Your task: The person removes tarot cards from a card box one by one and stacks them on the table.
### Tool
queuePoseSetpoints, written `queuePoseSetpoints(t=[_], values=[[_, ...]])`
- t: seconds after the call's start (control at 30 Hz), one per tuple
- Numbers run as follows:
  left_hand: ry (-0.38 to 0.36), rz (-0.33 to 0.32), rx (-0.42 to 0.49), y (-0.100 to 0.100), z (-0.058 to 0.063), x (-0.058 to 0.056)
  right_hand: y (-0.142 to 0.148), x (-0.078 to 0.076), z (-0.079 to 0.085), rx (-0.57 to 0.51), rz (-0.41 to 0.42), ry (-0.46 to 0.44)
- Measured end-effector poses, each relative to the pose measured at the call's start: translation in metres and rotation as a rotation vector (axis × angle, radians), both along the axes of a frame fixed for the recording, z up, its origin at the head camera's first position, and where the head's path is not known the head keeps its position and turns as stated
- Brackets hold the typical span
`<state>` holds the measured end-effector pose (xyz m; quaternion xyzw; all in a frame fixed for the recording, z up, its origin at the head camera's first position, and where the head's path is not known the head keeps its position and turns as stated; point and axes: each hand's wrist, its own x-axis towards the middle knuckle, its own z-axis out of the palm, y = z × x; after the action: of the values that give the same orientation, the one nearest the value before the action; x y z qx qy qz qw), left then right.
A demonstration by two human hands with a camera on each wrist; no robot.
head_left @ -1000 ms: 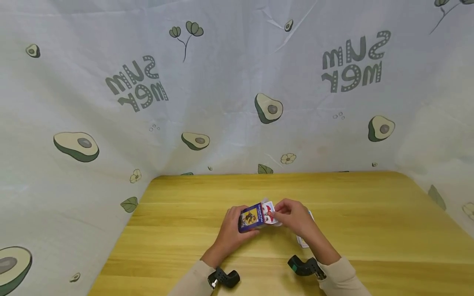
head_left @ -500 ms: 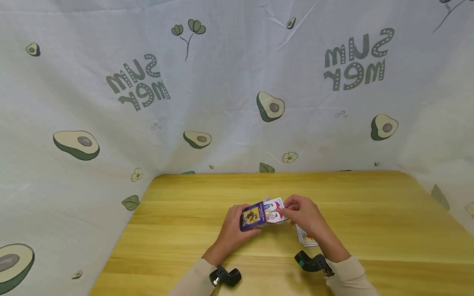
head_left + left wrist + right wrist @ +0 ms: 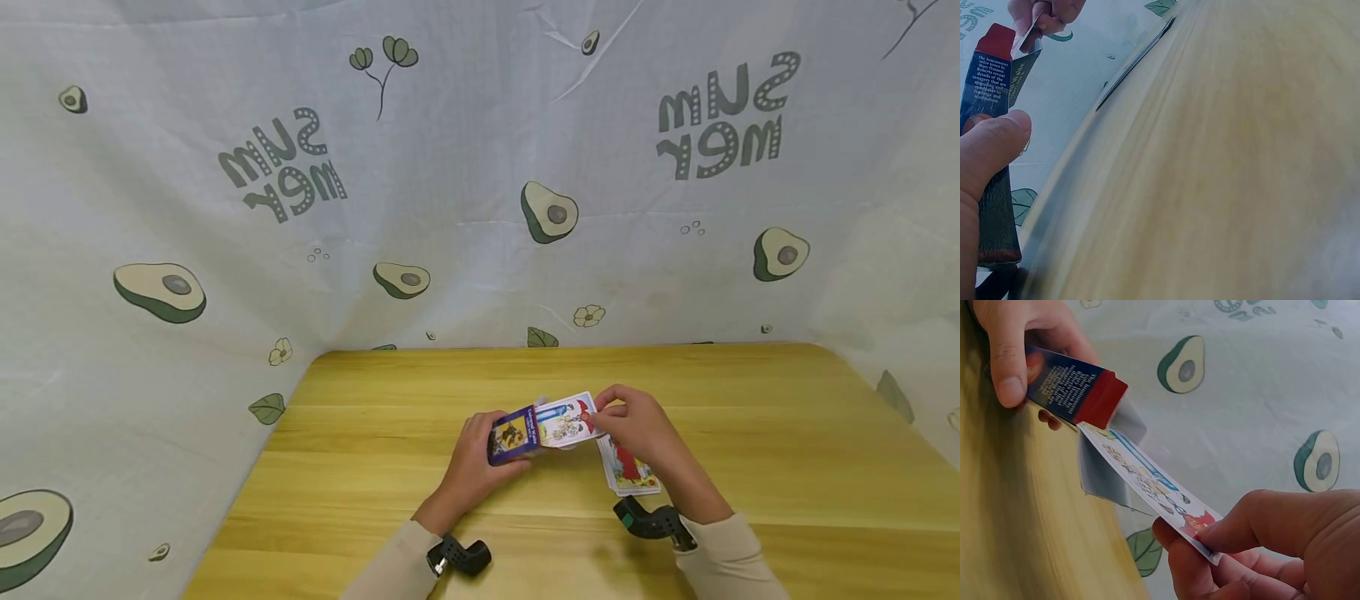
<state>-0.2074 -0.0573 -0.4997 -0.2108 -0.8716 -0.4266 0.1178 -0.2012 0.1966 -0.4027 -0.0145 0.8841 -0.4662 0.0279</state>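
My left hand (image 3: 478, 458) grips a dark blue card box (image 3: 513, 435) with a yellow picture on its front and its flap hanging open. In the right wrist view, the box (image 3: 1067, 387) shows a red end and small white print. My right hand (image 3: 637, 425) pinches an illustrated card (image 3: 567, 419) by its outer end, thumb on top. Most of that card is outside the box, its inner end right at the opening. Below my right hand a stack of picture cards (image 3: 628, 473) lies on the table, partly covered by the hand.
The wooden table (image 3: 360, 467) stretches out on both sides of the hands. Behind it hangs a pale curtain (image 3: 465, 167) printed with avocados and lettering. A black wrist camera (image 3: 652, 520) sits close by the stack.
My right hand has moved to the right and slightly away, drawing the card much farther out of the box. More of the stack on the table shows. The left hand has barely moved.
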Motion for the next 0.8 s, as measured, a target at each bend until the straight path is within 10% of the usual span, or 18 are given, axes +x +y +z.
queuePoseSetpoints(t=[0.8], values=[[-0.019,0.010,0.013,0.000,0.000,0.000,0.040,0.000,0.011,-0.033,-0.042,0.014]])
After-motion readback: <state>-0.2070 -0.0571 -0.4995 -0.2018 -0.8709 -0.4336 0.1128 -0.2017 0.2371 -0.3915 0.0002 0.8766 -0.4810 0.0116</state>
